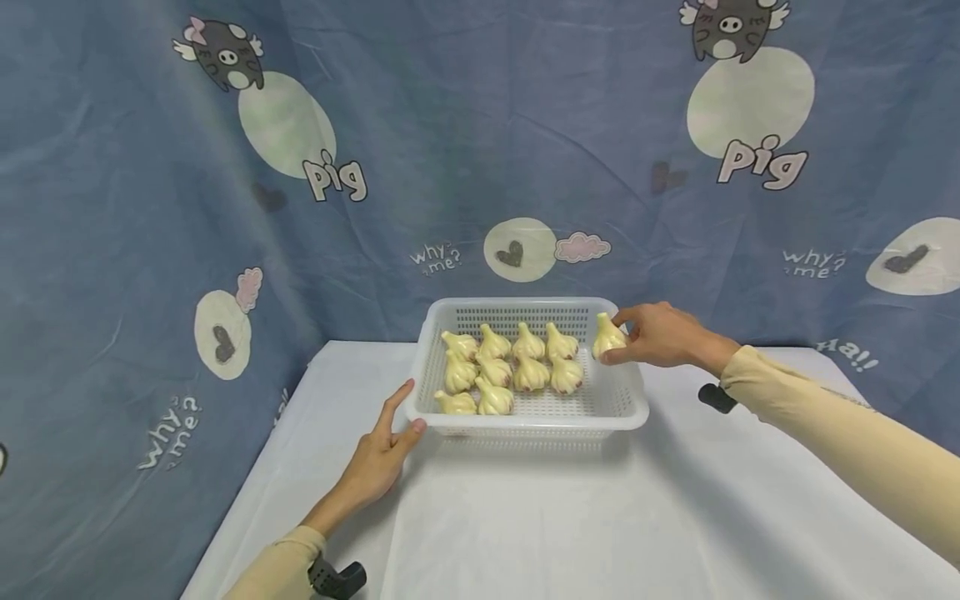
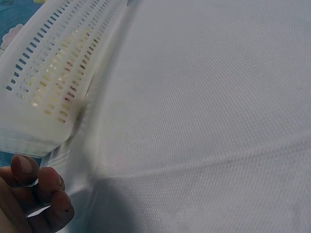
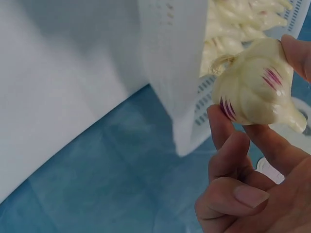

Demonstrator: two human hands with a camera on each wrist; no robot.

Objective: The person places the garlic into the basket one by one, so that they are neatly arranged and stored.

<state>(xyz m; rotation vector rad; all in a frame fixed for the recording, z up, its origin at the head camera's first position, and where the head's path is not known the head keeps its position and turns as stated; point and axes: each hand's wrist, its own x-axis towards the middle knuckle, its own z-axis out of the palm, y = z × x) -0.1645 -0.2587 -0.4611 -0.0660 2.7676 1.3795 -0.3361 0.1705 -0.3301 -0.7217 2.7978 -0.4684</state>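
Observation:
In the head view a white plastic basket (image 1: 525, 422) holds several pale garlic bulbs (image 1: 531, 375), grouped at its left and middle. My right hand (image 1: 663, 335) pinches one garlic bulb (image 1: 609, 335) between thumb and fingers over the basket's right end. Seen from the right wrist, this held bulb (image 3: 257, 85) has purple streaks, and its stem points to the lower right. My left hand (image 1: 377, 458) touches the basket's front left corner, index finger and thumb spread along the rim. In the left wrist view, fingertips (image 2: 51, 179) of the left hand show below the basket corner.
The basket stands on a table with a white cloth (image 1: 555, 517). Behind and to the left hangs a blue curtain (image 1: 480, 150) with pig prints. A dark wrist device (image 1: 717, 397) sits under the right sleeve, another (image 1: 336, 577) by the left cuff.

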